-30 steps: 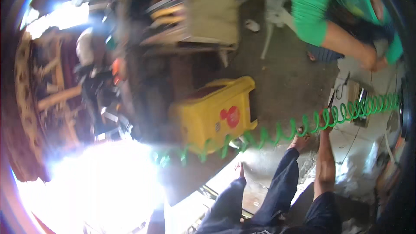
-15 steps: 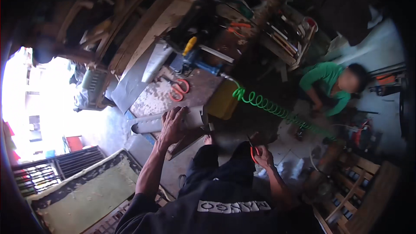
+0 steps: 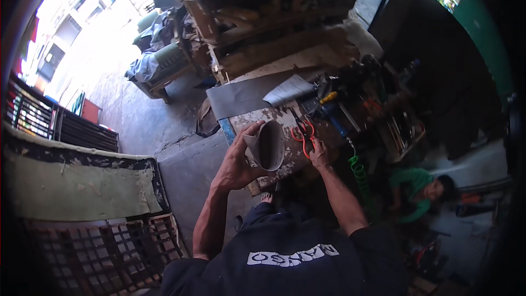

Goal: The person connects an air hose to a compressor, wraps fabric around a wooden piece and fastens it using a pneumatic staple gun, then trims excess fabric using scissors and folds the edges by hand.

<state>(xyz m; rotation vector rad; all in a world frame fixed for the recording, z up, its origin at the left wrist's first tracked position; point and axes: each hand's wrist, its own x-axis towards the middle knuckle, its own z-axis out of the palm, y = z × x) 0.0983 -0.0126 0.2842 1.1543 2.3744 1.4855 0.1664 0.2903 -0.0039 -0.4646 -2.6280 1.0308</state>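
My left hand [image 3: 240,161] is wrapped round a rolled-up grey sheet [image 3: 280,151], whose round open end faces me above the table's near edge. Close to its right, my right hand [image 3: 319,154] grips red-handled scissors [image 3: 307,149] by the handle. They are over the worn tabletop, up against a second red-handled pair of scissors [image 3: 301,124]. The two tools overlap, so their blades are hard to tell apart.
On the table lie a flat grey sheet [image 3: 235,100], a pale folded piece [image 3: 287,89] and a blue air tool [image 3: 334,120] with a coiled green hose [image 3: 357,169]. A person in green [image 3: 411,186] crouches at right. A padded panel [image 3: 82,186] stands left.
My right hand has come up from beside my leg to the tabletop, bringing its scissors. The rolled sheet has swung from lying lengthwise to showing its open end. The view has turned.
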